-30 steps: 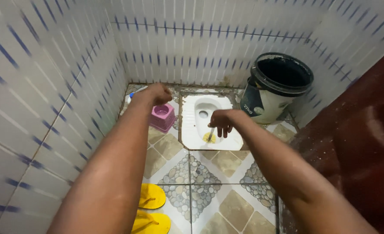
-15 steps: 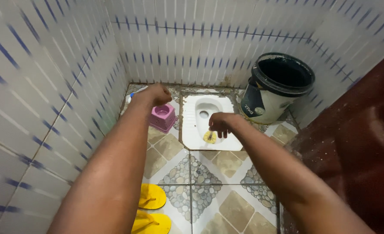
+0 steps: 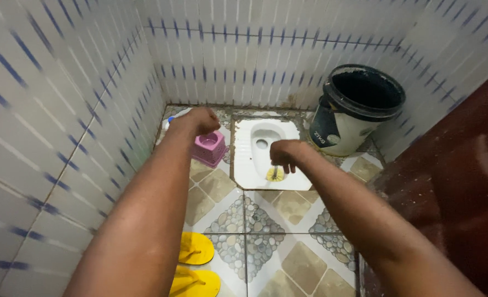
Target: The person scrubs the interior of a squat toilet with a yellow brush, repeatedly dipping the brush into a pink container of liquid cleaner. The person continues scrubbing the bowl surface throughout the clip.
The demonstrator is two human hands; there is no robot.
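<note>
Brush head shifts toward the near edge of the squat pan

Over the last second the right hand (image 3: 286, 154) has curled its fingers in, from hanging loosely spread to closed around the brush handle, and has drifted slightly to the right. The yellow brush head (image 3: 275, 175) under it has moved with it, from the middle of the near part of the squat toilet pan (image 3: 255, 165) to a spot a little further right.
</note>
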